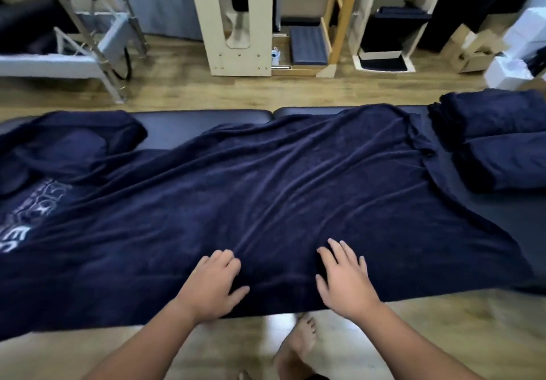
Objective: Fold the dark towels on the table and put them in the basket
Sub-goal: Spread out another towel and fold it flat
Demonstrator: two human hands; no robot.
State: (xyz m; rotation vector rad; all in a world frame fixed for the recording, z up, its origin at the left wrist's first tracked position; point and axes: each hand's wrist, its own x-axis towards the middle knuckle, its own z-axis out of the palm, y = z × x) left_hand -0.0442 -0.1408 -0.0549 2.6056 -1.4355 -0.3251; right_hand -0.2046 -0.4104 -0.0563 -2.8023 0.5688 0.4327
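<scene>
Both hands lie flat on the big dark towel (pixel 266 190) near its front edge: the left hand (pixel 211 283) has its fingers slightly bent and pressing the cloth, the right hand (pixel 344 279) has its fingers spread, and neither grips anything. That towel is spread across the padded table (pixel 206 122), rumpled into long creases, with pale lettering near its left end. A crumpled towel (pixel 68 140) sits at the far left, and two folded towels (pixel 496 140) rest at the right end. No basket is clearly visible. The cloth looks soft, thick and limp, likely fairly heavy for its size, so it should drape rather than hold shape; taking it by the corners or along one long edge seems the surest hold.
</scene>
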